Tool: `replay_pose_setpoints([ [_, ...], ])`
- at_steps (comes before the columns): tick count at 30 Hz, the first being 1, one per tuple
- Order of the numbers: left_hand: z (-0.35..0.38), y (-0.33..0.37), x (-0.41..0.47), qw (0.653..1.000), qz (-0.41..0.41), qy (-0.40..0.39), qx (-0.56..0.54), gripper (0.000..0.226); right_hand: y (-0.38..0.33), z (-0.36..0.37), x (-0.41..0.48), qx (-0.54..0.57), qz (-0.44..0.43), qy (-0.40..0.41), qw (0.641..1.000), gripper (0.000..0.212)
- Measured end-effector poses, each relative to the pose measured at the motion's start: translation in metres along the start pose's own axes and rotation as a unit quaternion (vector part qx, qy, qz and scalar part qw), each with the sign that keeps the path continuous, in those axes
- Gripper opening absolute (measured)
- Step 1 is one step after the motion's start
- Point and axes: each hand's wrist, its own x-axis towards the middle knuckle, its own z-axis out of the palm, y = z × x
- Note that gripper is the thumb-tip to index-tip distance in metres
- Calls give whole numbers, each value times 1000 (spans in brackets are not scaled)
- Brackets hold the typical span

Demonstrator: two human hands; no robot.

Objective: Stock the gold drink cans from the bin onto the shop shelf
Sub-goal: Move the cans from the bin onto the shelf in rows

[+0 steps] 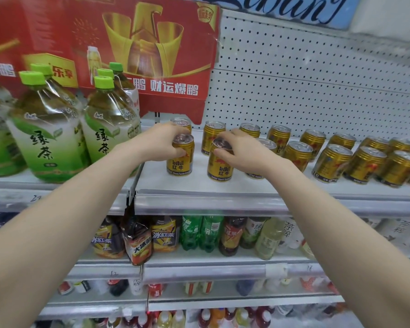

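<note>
Two gold drink cans stand upright near the front of the white shop shelf (199,197). My left hand (161,144) grips the top of the left gold can (180,162). My right hand (242,152) holds the top of the right gold can (219,168), fingers curled over its rim. Behind and to the right, several more gold cans (331,163) stand in two rows along the shelf. The bin is out of view.
Large green-tea bottles (43,136) stand on the shelf section to the left. A red cardboard display box (152,67) hangs over the back left cans. White pegboard (317,79) backs the shelf. Lower shelves hold assorted drink bottles (199,233).
</note>
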Motion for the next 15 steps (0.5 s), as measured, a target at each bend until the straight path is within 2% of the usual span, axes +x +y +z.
replay_pose_setpoints([
  [3, 0, 2, -2, 999, 13, 5, 33, 64, 1, 3, -1, -20, -10, 5, 1000, 51],
  [6, 2, 8, -15, 994, 39, 47, 86, 64, 1, 1, -8, -57, -28, 24, 998, 59],
  [11, 2, 22, -64, 970, 96, 155, 160, 55, -6, -2, -40, -157, -130, 99, 974, 60],
  [15, 13, 36, -124, 959, 105, 184, 188, 46, -17, 6, -84, -171, -192, 106, 960, 58],
])
